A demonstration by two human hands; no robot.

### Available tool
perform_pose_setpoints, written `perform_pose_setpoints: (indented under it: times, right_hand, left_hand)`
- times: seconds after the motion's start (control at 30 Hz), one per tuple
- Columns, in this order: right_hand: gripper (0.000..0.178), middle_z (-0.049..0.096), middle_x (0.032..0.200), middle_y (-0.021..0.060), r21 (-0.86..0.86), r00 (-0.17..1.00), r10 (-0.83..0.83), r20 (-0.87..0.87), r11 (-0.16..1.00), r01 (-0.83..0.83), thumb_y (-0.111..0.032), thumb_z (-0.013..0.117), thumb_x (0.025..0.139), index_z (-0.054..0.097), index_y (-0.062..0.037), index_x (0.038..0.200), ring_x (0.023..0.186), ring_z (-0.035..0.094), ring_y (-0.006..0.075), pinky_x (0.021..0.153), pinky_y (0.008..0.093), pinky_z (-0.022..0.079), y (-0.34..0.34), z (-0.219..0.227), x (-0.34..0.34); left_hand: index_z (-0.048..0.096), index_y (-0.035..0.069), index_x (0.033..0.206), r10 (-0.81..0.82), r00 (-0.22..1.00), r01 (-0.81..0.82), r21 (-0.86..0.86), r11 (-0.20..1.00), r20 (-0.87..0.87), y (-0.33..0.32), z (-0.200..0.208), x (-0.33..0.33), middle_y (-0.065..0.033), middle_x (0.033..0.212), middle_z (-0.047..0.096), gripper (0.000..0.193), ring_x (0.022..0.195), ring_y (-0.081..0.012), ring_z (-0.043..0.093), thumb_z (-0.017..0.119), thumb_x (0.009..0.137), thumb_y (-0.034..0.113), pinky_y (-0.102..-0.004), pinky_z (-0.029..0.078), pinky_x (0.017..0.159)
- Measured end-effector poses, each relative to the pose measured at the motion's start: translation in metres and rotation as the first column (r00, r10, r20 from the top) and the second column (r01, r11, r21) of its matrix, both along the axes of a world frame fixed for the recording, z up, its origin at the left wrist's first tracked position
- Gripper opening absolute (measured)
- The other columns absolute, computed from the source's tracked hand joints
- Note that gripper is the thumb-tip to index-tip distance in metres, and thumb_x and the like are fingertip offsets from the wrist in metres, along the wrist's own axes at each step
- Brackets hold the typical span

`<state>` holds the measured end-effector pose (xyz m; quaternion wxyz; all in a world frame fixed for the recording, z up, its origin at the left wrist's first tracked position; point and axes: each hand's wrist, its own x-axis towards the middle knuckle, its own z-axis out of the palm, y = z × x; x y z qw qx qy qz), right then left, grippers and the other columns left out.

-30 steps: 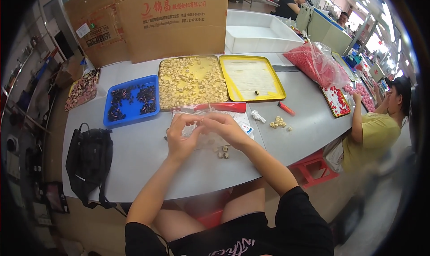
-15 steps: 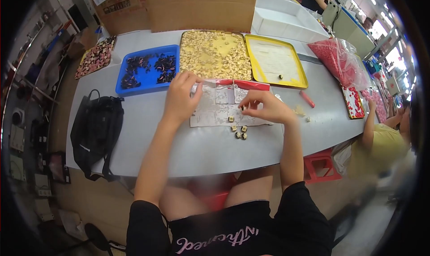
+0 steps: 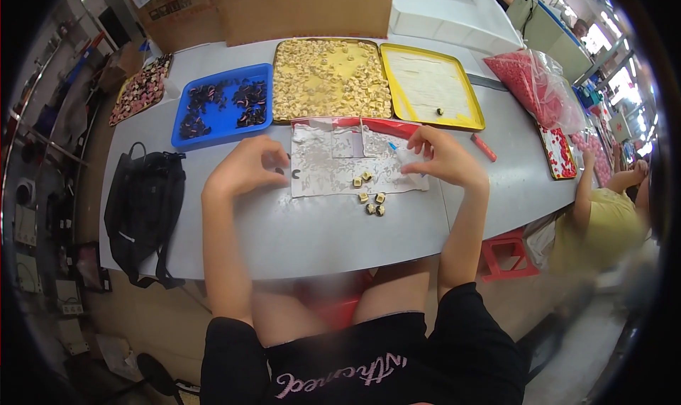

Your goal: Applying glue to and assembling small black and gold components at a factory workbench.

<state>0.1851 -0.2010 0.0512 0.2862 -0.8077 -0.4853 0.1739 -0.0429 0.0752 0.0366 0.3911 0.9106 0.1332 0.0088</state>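
Observation:
My left hand hovers at the left edge of a worn white sheet, thumb and fingers apart with nothing between them. Beside its fingertips lie small black curved pieces. At the sheet's right side, my right hand has its fingers around a small whitish, see-through bottle with a blue tip pointing up and left; the fingers partly hide it. Between the hands, a few small cream-and-black cubes rest on the sheet. More such cubes sit on the grey table just below it.
Behind the sheet stand a blue tray of black pieces, a yellow tray full of cream cubes, and another yellow tray holding one cube. A black bag lies left; a red marker-like stick and bagged pink pieces lie right.
My left hand has moved left and down, off the sheet. My right hand has let go of a cube, moved right and taken the bottle. One more cube lies on the sheet.

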Motion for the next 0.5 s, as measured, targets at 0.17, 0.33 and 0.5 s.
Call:
perform_pose_setpoints:
  times: [0.17, 0.33, 0.5]
  right_hand:
    - [0.053, 0.058, 0.084, 0.0081, -0.203, 0.993, -0.06, 0.106, 0.976, 0.081, -0.033, 0.084, 0.06, 0.055, -0.0024, 0.092, 0.078, 0.055, 0.02, 0.069, 0.0309, 0.046, -0.01, -0.005, 0.005]
    - [0.049, 0.061, 0.09, 0.0146, -0.258, 0.995, -0.024, 0.092, 0.965, 0.047, -0.032, 0.08, 0.063, 0.057, -0.001, 0.093, 0.084, 0.058, 0.0276, 0.073, 0.0349, 0.047, -0.004, -0.019, 0.006]
    - [0.04, 0.063, 0.096, 0.0178, -0.184, 0.991, -0.078, 0.105, 0.978, 0.096, -0.025, 0.074, 0.07, 0.059, 0.0001, 0.097, 0.089, 0.059, 0.0316, 0.079, 0.0368, 0.047, -0.012, -0.019, 0.012]
  left_hand:
    - [0.064, 0.001, 0.078, -0.015, 0.999, 0.011, -0.087, 0.996, -0.045, 0.002, -0.008, 0.005, -0.0084, 0.075, 0.062, 0.018, 0.073, -0.0179, 0.06, 0.074, 0.064, 0.003, -0.0296, 0.047, 0.067]
    - [0.064, -0.001, 0.074, 0.04, 0.999, -0.041, -0.043, 0.998, -0.036, 0.0, -0.009, 0.001, -0.0085, 0.071, 0.062, 0.013, 0.067, -0.0165, 0.06, 0.073, 0.065, 0.001, -0.0282, 0.047, 0.063]
    - [0.063, -0.003, 0.077, 0.064, 0.998, -0.065, 0.022, 0.998, 0.018, -0.005, 0.0, 0.005, -0.0102, 0.075, 0.06, 0.01, 0.072, -0.0181, 0.061, 0.07, 0.069, -0.001, -0.0284, 0.048, 0.067]
